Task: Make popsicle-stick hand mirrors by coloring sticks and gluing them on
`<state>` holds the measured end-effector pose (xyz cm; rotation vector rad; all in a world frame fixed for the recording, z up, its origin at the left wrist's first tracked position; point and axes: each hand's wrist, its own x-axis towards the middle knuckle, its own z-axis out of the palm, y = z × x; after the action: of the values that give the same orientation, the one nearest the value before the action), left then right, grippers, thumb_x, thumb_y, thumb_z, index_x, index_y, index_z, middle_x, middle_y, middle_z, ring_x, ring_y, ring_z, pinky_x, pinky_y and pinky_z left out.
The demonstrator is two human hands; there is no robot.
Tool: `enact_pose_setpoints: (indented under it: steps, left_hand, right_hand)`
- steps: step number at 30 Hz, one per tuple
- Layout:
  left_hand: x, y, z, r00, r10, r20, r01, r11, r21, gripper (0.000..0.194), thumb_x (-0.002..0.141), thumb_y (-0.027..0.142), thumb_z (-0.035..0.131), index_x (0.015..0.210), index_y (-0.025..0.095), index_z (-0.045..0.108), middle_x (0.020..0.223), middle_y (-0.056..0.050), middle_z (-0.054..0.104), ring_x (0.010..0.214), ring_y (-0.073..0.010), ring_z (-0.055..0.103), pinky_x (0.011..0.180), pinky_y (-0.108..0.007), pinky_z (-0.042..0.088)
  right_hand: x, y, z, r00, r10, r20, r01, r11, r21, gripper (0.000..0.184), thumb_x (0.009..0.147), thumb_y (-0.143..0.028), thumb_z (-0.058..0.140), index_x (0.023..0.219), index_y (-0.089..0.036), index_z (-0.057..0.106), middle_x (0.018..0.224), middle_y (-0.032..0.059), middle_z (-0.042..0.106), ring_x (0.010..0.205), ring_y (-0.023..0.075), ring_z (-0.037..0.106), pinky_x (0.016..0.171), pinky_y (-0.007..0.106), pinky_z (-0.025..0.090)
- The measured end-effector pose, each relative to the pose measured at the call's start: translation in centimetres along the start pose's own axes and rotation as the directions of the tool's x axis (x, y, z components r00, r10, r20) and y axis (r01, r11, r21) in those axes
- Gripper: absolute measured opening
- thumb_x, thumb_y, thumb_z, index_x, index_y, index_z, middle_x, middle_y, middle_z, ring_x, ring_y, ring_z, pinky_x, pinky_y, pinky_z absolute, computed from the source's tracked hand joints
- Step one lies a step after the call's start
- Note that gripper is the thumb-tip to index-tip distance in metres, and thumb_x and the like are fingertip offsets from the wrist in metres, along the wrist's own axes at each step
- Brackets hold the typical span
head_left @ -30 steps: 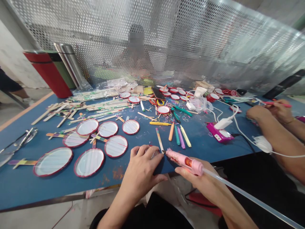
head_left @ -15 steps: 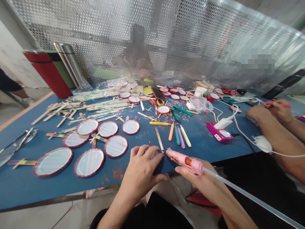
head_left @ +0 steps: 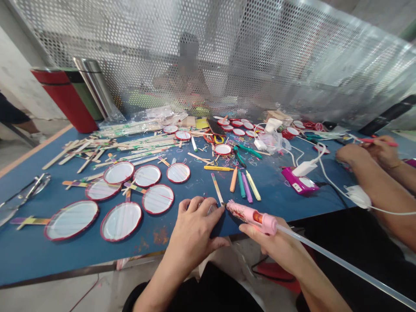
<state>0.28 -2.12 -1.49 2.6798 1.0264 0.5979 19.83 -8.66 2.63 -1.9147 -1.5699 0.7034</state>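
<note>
My right hand (head_left: 279, 245) is wrapped round a pink hot glue gun (head_left: 251, 216). A long translucent glue stick (head_left: 338, 255) sticks out of its back end. The gun's nozzle is at the near end of a flat wooden stick (head_left: 216, 187) with coloured bands, lying on the table. My left hand (head_left: 196, 221) bends its fingers over a red-rimmed disc (head_left: 212, 209), mostly hidden beneath them, close to the stick's near end. To the left lie several round red-rimmed discs (head_left: 158, 199) with coloured stick handles.
Markers (head_left: 241, 184) lie beyond the glue gun. Loose wooden sticks (head_left: 87, 151), bottles (head_left: 66, 97) and scissors (head_left: 218, 139) are farther off. A purple power socket (head_left: 299, 181) with white cables stands right. A co-worker's hand (head_left: 385, 149) holds a pink tool there. Eyeglasses (head_left: 26, 195) lie far left.
The glue gun and my right hand have shifted very slightly, with the nozzle staying by the banded stick's end. My left hand stays in place.
</note>
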Motion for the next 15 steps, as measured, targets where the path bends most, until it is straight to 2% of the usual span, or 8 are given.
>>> enact_pose_setpoints:
  steps: [3,5,8,10,13,15]
  left_hand:
    - [0.1,0.06,0.0,1.0,-0.005,0.008,0.005,1.0,0.005,0.066,0.073,0.063,0.07,0.129,0.032,0.056,0.127,-0.004,0.061,0.114,-0.0302,0.048,0.091,-0.046,0.034]
    - [0.12,0.07,-0.02,1.0,-0.01,0.012,0.01,1.0,0.001,0.065,0.073,0.063,0.07,0.128,0.031,0.057,0.127,-0.003,0.061,0.114,-0.0301,0.048,0.091,-0.046,0.034]
    - [0.1,0.08,-0.08,1.0,-0.015,0.017,0.015,1.0,-0.01,0.065,0.073,0.063,0.07,0.128,0.031,0.057,0.126,-0.003,0.062,0.113,-0.0297,0.048,0.091,-0.046,0.034]
    - [0.09,0.07,-0.1,1.0,-0.016,0.017,0.016,1.0,-0.012,0.065,0.073,0.063,0.071,0.128,0.031,0.057,0.126,-0.003,0.062,0.113,-0.0297,0.048,0.091,-0.046,0.034]
    - [0.1,0.04,-0.08,1.0,-0.012,0.018,0.012,1.0,-0.009,0.065,0.073,0.062,0.071,0.128,0.031,0.057,0.127,-0.004,0.061,0.113,-0.0299,0.048,0.091,-0.046,0.034]
    - [0.11,0.02,-0.02,1.0,-0.01,0.019,0.011,1.0,-0.01,0.065,0.073,0.062,0.072,0.128,0.031,0.057,0.127,-0.004,0.061,0.113,-0.0298,0.048,0.091,-0.046,0.034]
  right_hand:
    - [0.04,-0.04,-0.11,0.995,0.031,0.098,-0.034,0.999,0.032,0.041,0.085,-0.032,0.06,0.126,-0.03,0.067,0.116,-0.0004,0.072,0.107,0.0256,0.068,0.071,0.027,0.06]
    - [0.08,-0.04,-0.2,0.993,0.048,0.107,-0.052,0.998,0.035,0.042,0.086,-0.033,0.059,0.127,-0.03,0.066,0.118,-0.0003,0.071,0.104,0.0248,0.069,0.065,0.024,0.059]
    - [0.19,-0.11,-0.36,0.988,0.075,0.138,-0.08,0.996,0.028,0.044,0.087,-0.035,0.057,0.13,-0.032,0.063,0.108,-0.0007,0.075,0.085,0.0213,0.073,0.046,0.02,0.052]
    - [0.29,-0.2,-0.44,0.985,0.079,0.151,-0.085,0.996,0.028,0.045,0.087,-0.035,0.056,0.131,-0.032,0.062,0.1,-0.0009,0.077,0.071,0.0188,0.072,0.039,0.019,0.047]
    - [0.5,-0.3,-0.45,0.989,0.067,0.133,-0.07,0.997,0.023,0.045,0.086,-0.034,0.057,0.13,-0.032,0.063,0.089,-0.0009,0.078,0.066,0.0184,0.071,0.04,0.02,0.048]
    - [0.65,-0.34,-0.41,0.992,0.063,0.113,-0.065,0.998,0.011,0.043,0.085,-0.034,0.058,0.127,-0.031,0.066,0.091,0.0001,0.078,0.075,0.0207,0.073,0.045,0.021,0.051]
